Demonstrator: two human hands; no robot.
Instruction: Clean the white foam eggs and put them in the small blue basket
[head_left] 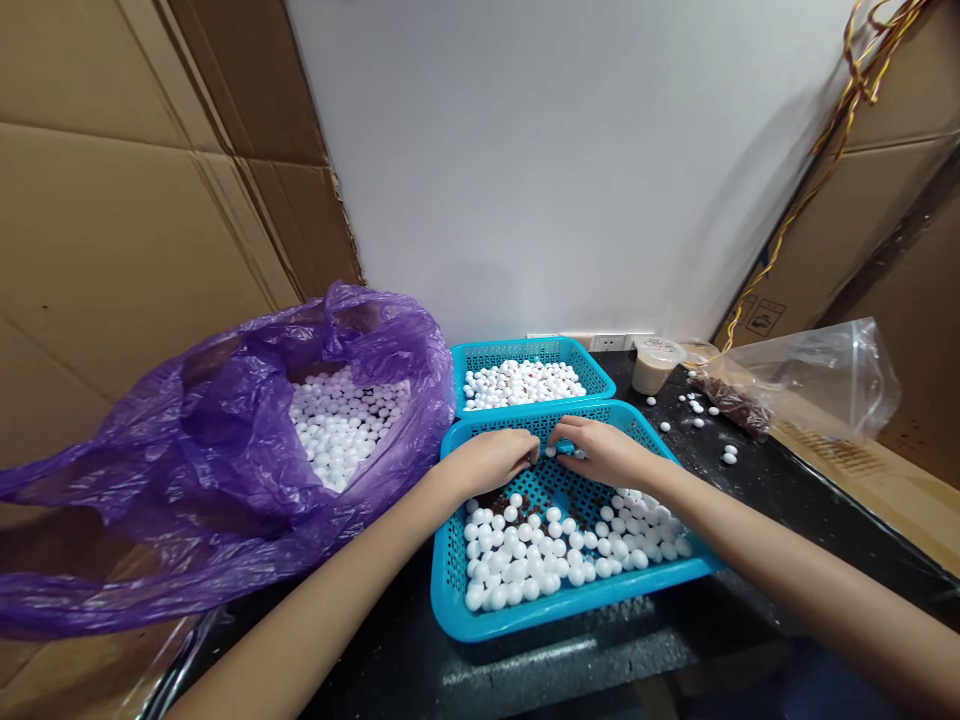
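Note:
Both my hands reach into the near blue basket (570, 603), which holds several white balls (540, 560) mixed with small brown bits (534, 503). My left hand (491, 460) rests knuckles-up at the basket's far side with its fingers curled down among the contents. My right hand (600, 450) lies beside it, fingers bent and pinched at a white ball between the two hands. What the fingers hold, if anything, is hidden. A second blue basket (592, 365) behind it is filled with white balls (521, 384).
A large purple plastic bag (187, 480) full of white balls (341, 425) lies to the left. On the black counter (780, 490) at right sit a lidded cup (656, 364), a clear bag (817, 385) of brown bits and loose white balls (729, 456). Cardboard stands on both sides.

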